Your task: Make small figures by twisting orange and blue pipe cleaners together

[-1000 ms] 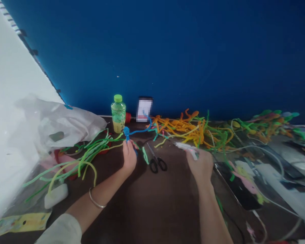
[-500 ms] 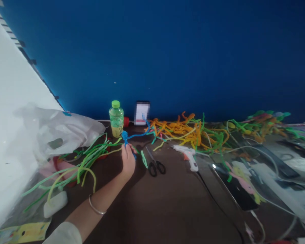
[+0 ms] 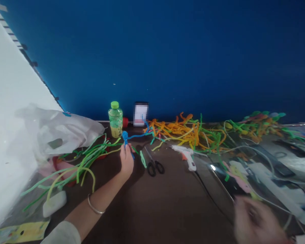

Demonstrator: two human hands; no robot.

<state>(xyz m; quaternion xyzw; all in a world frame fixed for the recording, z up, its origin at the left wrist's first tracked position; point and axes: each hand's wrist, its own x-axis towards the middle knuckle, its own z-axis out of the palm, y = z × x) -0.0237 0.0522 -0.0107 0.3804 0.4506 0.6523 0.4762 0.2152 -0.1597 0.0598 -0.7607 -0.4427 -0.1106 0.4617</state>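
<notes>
My left hand (image 3: 126, 160) is closed round a blue pipe cleaner (image 3: 132, 136) and holds it upright above the brown table (image 3: 155, 206); its coiled top stands over my fingers and a long tail runs off right. Low at the right, my right hand (image 3: 254, 220) is a blurred shape near the frame's bottom edge, and its fingers cannot be read. A white glue gun (image 3: 186, 156) lies on the table between the two hands, touched by neither. Black-handled scissors (image 3: 154, 162) lie just right of my left hand.
Green pipe cleaners (image 3: 86, 157) spread left of my hand, and an orange and green heap (image 3: 190, 130) lies along the blue wall. A green-capped bottle (image 3: 115, 119) stands at the back. A plastic bag (image 3: 58, 130) fills the left. A phone (image 3: 231, 183) and cables (image 3: 269, 159) lie right.
My right hand set the glue gun down on the table, left the view, and now shows again, blurred, low at the right. My left hand has kept hold of the blue pipe cleaner.
</notes>
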